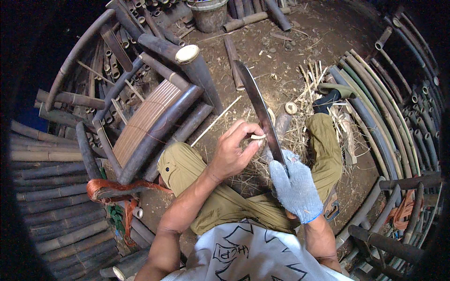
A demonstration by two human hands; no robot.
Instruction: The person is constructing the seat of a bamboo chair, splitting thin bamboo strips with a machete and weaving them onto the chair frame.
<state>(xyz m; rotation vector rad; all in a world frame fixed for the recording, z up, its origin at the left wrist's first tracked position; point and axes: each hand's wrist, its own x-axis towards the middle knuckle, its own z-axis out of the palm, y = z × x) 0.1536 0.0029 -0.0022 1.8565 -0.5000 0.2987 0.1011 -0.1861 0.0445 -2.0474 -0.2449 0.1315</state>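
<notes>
My bare left hand (233, 149) is closed, thumb and fingertips pinching a short pale strip of bamboo (257, 137). The strip's end meets the flat side of a long machete blade (258, 104), or lies very close to it. My right hand (296, 189), in a grey-white knitted glove, is wrapped round the machete at its lower end. The blade points away from me, leaning to the left, and a bit of brown handle shows below the glove. Both hands are above my crossed legs in olive trousers (225, 213).
A bamboo chair frame (154, 117) with a slatted panel stands at left. Orange twine (105, 188) hangs beside stacked bamboo poles (61, 194). Shavings (307, 136) and a cut bamboo ring (290, 108) lie ahead. Long poles (375, 98) line the right; a bucket (209, 16) stands far off.
</notes>
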